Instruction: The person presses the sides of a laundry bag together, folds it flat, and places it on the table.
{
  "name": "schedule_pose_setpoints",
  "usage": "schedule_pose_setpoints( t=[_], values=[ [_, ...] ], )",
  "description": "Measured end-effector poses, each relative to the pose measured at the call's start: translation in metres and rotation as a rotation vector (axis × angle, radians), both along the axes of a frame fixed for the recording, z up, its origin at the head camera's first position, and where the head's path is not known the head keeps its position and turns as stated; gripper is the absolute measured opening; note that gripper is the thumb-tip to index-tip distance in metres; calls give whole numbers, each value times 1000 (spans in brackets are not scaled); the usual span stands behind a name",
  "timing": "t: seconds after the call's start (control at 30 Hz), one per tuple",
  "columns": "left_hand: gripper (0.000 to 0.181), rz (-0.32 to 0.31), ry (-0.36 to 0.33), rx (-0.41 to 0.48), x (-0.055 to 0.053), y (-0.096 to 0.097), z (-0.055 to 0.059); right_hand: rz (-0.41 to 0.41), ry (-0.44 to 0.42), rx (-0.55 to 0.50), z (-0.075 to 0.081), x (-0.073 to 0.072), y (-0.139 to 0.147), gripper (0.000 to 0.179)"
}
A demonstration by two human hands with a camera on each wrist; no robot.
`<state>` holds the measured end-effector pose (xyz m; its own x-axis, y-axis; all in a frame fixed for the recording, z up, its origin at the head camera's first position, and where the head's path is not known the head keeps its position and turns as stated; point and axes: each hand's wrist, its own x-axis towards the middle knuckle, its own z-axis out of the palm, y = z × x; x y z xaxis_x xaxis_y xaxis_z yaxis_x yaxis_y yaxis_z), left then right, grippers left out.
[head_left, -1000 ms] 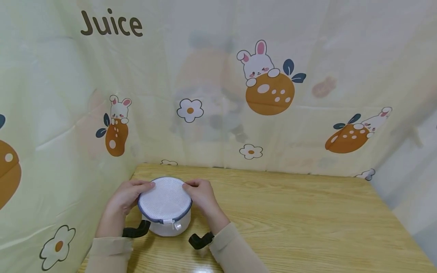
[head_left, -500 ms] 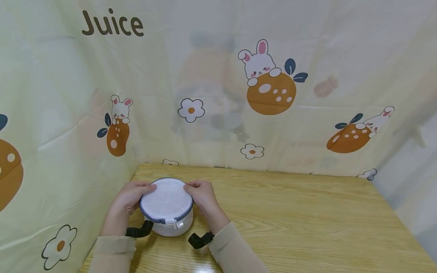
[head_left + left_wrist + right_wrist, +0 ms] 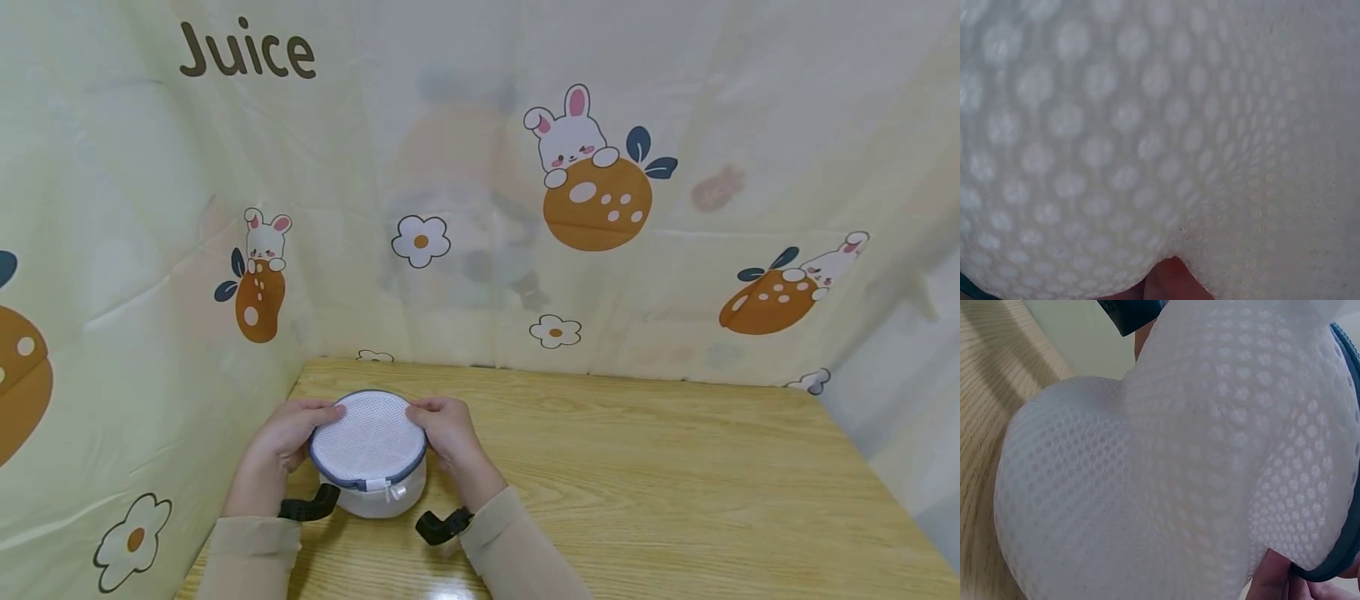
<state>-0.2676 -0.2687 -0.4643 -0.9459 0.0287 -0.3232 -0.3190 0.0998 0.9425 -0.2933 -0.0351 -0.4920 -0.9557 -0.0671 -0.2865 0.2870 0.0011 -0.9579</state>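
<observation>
A round white mesh laundry bag [image 3: 369, 437] with dark blue piping and a zipper round its top stands on the left part of the table. Its white zipper pull [image 3: 395, 492] hangs at the front. My left hand [image 3: 285, 432] grips the bag's upper left edge, thumb on the mesh lid. On the opposite side my right hand [image 3: 452, 433] pinches the upper right edge, also thumb on top. The fingers beneath the rim are mostly hidden. White mesh [image 3: 1097, 150] fills the left wrist view. The soft side [image 3: 1072, 487] bulges and folds inward in the right wrist view.
The wooden table [image 3: 637, 475] stretches away to the right of the bag. A cream curtain [image 3: 480, 292] printed with rabbits, oranges and flowers closes off the back and left. Black wrist mounts [image 3: 442, 527] stick out near the bag's front.
Bag and hands have shifted very slightly to the right, the left hand a little more than the right. Both hands keep the same hold on the rim.
</observation>
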Motion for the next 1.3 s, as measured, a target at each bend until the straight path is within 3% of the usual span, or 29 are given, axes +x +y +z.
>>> schedule_pose_setpoints(
  t=[0.33,0.47,0.57,0.67,0.87,1.03,1.13,1.3],
  values=[
    [52,17,-2,-45,1,3,2,-5,-4,0,-4,-1,1,14],
    [55,30,16,-164,4,4,9,-3,32,38,-3,1,3,18],
    [55,33,19,-285,8,5,16,5,78,113,-2,4,4,21],
    [55,31,17,-352,13,4,21,3,125,181,1,7,5,25],
    [55,39,-5,-380,21,4,29,-16,171,305,8,17,12,31],
    [55,38,-21,-385,27,3,35,5,143,400,15,28,18,33],
    [57,22,-26,-379,29,2,36,35,116,387,19,34,22,33],
    [56,-11,-28,-351,28,0,34,76,94,261,20,38,25,32]
  ],
)
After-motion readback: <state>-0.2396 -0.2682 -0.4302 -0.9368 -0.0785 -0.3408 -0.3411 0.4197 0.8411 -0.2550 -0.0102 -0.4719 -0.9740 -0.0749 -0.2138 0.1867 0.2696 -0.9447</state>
